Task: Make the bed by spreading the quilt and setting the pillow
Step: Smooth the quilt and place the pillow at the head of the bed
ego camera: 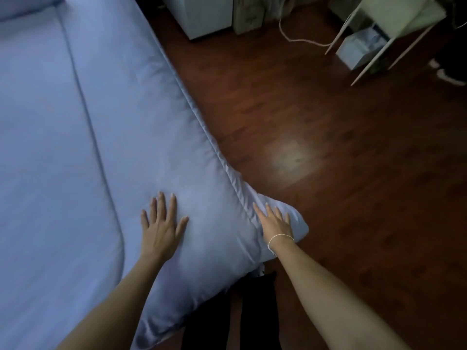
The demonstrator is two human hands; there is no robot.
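Both hands flat on the quilt corner

The puffy pale-blue fabric quilt [141, 137] lies spread over the bed, its near corner hanging off above the dark reddish wooden floor [328, 160]. Left hand [161, 223] presses down with fingers spread, gripping nothing; right hand [275, 223], thin white string bracelet [278, 237] at the wrist, lies straight-fingered on the overhanging corner. Blue pillow [22, 6] barely shows top-left.
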